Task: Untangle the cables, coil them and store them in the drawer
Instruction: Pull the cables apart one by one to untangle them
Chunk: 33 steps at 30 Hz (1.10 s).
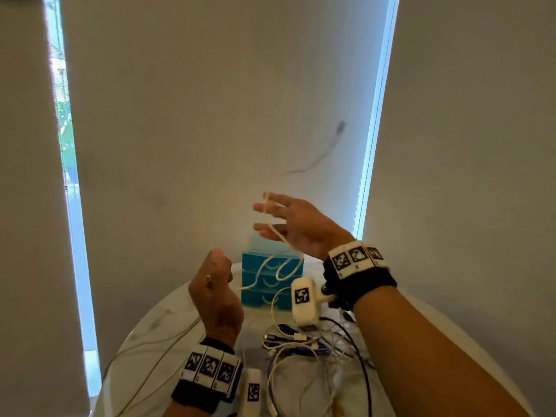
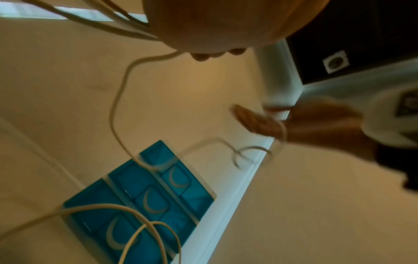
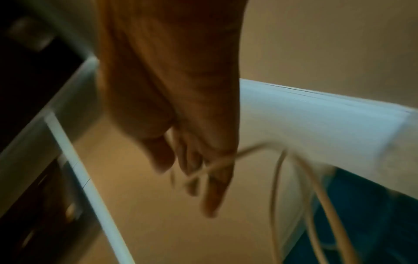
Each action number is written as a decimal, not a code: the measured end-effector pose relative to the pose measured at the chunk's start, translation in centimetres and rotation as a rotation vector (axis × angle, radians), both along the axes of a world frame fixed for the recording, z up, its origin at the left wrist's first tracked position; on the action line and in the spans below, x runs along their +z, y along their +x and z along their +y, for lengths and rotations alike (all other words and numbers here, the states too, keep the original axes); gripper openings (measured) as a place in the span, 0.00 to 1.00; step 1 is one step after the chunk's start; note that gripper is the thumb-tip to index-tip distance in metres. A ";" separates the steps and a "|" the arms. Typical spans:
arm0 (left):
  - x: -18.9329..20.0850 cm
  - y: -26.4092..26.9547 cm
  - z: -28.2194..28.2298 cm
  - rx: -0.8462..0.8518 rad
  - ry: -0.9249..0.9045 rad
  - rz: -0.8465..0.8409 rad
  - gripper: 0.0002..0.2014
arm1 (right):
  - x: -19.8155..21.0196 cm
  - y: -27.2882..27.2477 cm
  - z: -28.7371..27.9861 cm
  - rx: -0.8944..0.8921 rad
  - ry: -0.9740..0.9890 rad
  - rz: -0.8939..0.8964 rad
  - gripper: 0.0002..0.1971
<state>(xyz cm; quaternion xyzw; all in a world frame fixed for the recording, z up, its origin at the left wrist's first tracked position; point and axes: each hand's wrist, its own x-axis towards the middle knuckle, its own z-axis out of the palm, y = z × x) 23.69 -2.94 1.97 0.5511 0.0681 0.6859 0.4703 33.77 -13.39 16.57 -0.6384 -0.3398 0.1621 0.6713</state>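
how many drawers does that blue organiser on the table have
3, stacked in the blue organiser at the table's far edge: top drawer, middle drawer, bottom drawer. A white cable crosses the upper two.

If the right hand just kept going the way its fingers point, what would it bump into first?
The right hand points left and slightly up, with the white cable draped across its fingers. Beyond the fingertips I see only open air, then the pale blind. Depth is hard to judge, but the blind seems first.

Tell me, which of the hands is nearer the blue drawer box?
Right. The right hand hovers just above the blue drawer box, cable across its fingers; the left hand is beside it, off to the left.
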 end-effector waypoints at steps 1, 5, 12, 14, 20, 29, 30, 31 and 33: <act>0.0 0.0 0.2 0.024 0.014 0.001 0.19 | 0.4 -0.9 1.4 0.058 -0.207 -0.191 0.23; 1.4 -0.9 0.0 -0.038 -0.107 -0.076 0.18 | -0.4 -1.3 0.3 -0.092 -0.145 -0.473 0.16; -0.2 0.2 0.5 -0.024 0.119 0.329 0.23 | -10.4 -0.2 -5.8 -0.025 -0.361 -0.230 0.09; -0.2 0.4 0.4 -0.089 0.094 0.512 0.28 | -12.6 1.0 -7.4 -0.085 -0.459 -0.254 0.07; -0.8 1.5 0.3 -0.320 0.086 0.863 0.27 | -17.2 2.9 -9.0 -0.017 -0.809 -0.410 0.07; -2.3 2.8 1.3 -0.450 0.056 0.927 0.26 | -18.4 3.5 -9.5 -0.310 -0.636 -0.370 0.02; -2.4 2.8 1.3 -0.459 0.063 0.938 0.25 | -18.3 3.5 -9.6 -0.354 -0.520 -0.352 0.02; -2.6 2.8 1.2 -0.468 0.072 0.945 0.24 | -18.0 3.5 -9.7 -0.422 -0.369 -0.345 0.05; -2.6 2.8 0.9 -0.490 0.109 0.941 0.21 | -17.3 3.1 -10.0 -0.514 -0.047 -0.349 0.10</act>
